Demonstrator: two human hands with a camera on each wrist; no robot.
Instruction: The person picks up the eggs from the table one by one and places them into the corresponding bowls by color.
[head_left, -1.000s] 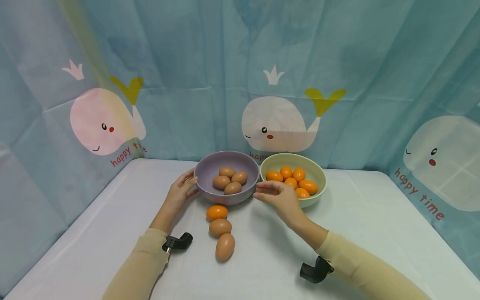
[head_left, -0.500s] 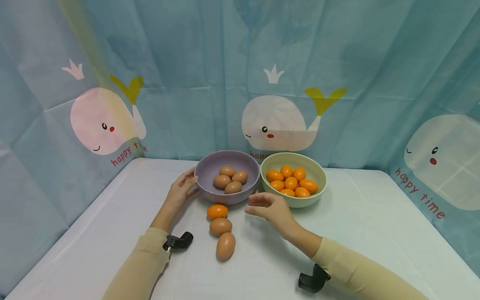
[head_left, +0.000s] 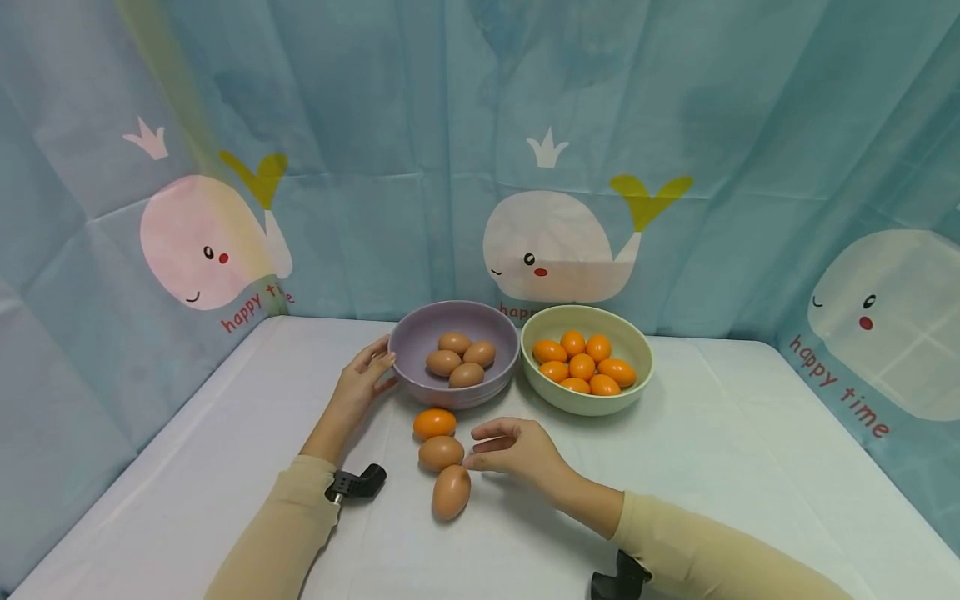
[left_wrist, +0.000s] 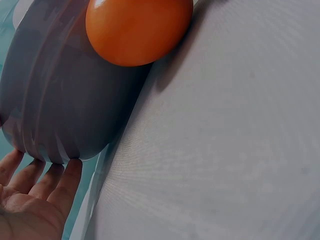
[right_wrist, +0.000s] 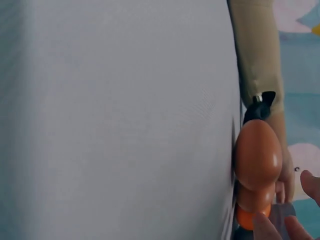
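My left hand (head_left: 358, 392) rests its fingertips against the left side of the purple bowl (head_left: 408, 383); the left wrist view shows the fingers nearly straight along the bowl's wall. Several brown eggs lie inside that bowl. In front of it stands a row on the cloth: an orange egg-shaped piece (head_left: 434, 424), a brown egg (head_left: 441, 453) and a nearer brown egg (head_left: 452, 492). My right hand (head_left: 521, 454) is just right of the two brown eggs, thumb and fingers parted with nothing between them. The right wrist view shows its fingertips (right_wrist: 265, 227) close by the row.
A pale green bowl (head_left: 637, 392) with several orange egg-shaped pieces stands right beside the purple bowl. White cloth covers the table (head_left: 750, 467). A blue curtain (head_left: 375, 242) with printed whales hangs behind and at both sides.
My right hand has moved from in front of the green bowl leftward and nearer to me, down to the brown eggs. My left hand has stayed at the purple bowl.
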